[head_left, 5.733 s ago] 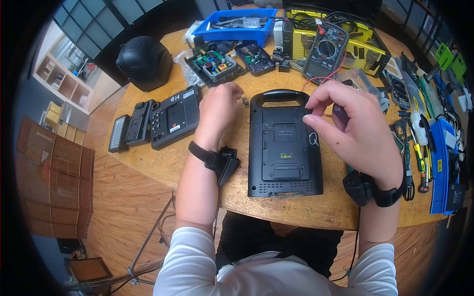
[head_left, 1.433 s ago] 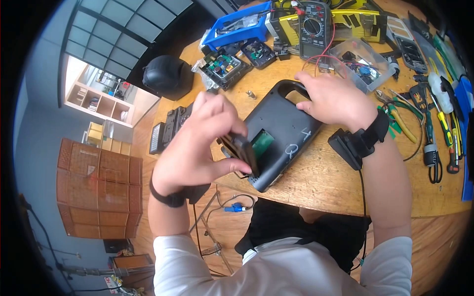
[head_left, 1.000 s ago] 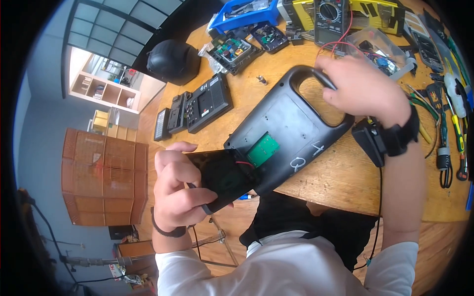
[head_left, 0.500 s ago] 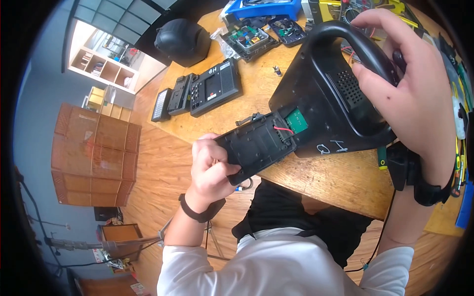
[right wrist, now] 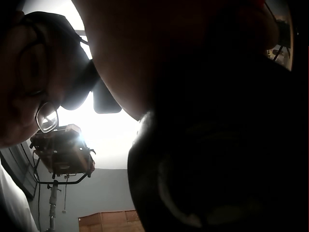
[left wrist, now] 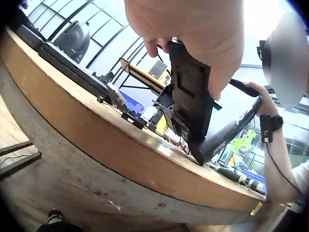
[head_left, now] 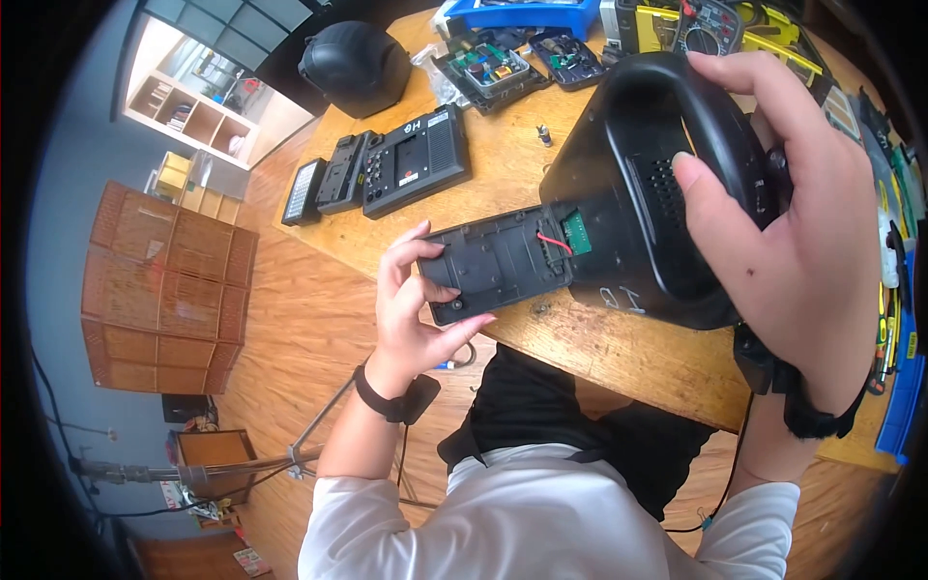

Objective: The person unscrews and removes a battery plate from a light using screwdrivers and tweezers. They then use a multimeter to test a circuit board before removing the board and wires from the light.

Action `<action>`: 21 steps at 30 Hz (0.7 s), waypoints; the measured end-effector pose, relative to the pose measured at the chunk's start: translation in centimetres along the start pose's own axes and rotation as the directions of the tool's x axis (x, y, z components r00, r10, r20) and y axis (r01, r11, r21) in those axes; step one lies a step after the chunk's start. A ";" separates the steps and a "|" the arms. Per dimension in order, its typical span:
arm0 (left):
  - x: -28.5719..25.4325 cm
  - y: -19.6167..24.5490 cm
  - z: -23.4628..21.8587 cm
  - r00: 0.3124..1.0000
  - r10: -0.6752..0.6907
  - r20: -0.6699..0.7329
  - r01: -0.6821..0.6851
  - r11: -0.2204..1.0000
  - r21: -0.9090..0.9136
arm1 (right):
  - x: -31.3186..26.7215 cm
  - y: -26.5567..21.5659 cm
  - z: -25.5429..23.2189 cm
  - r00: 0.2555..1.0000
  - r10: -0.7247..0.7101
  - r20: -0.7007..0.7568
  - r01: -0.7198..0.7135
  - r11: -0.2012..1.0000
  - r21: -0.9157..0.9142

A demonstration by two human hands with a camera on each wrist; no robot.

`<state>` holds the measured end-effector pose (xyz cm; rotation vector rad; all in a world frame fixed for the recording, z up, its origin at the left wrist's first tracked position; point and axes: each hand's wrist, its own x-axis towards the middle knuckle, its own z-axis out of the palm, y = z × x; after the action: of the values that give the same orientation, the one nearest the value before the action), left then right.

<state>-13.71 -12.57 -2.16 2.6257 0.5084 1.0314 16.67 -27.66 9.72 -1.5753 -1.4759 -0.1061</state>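
A black device casing (head_left: 609, 184) with a loop handle (head_left: 720, 126) is tilted up off the table, handle end raised toward the head camera. My right hand (head_left: 802, 213) grips that handle, and a small dark rounded object (head_left: 776, 166) shows tucked behind its fingers. My left hand (head_left: 411, 300) pinches the outer end of a black back plate (head_left: 498, 261), its ribbed inner side facing up. A red wire (head_left: 553, 242) runs from the plate toward the casing's opening, where a green circuit board (head_left: 577, 233) shows. In the left wrist view the plate (left wrist: 190, 92) stands steeply beside the casing (left wrist: 227, 135).
Black monitor-like units (head_left: 418, 159) lie at the table's left, near a black rounded case (head_left: 354, 68). Behind are an opened board housing (head_left: 488, 72), a blue tray (head_left: 527, 14) and a multimeter (head_left: 706, 34). A small metal connector (head_left: 544, 135) stands mid-table; tools line the right side.
The casing lay flat with its plate in place; the plate is now out and swung left in my left hand. My right hand has raised and tilted the casing by its handle.
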 end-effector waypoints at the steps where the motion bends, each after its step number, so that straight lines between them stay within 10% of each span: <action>1: -0.1 -0.1 0.1 1.000 -0.010 -0.005 0.010 1.000 -0.010 | -0.1 -0.2 0.1 1.000 -0.001 -0.005 0.001 0.997 0.071; 10: -1.2 -0.6 1.4 0.993 -0.117 -0.033 0.114 0.990 -0.085 | 0.1 -2.0 2.1 0.997 0.042 0.066 -0.055 0.978 0.201; 21: -3.1 3.4 4.0 0.997 -0.071 0.030 0.073 0.996 -0.053 | 0.5 -0.9 2.7 0.972 -0.233 0.034 0.234 0.972 -0.034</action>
<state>-12.29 -17.42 -5.63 2.5510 0.5566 0.9716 14.72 -25.68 9.02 -1.4320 -1.6883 -0.2486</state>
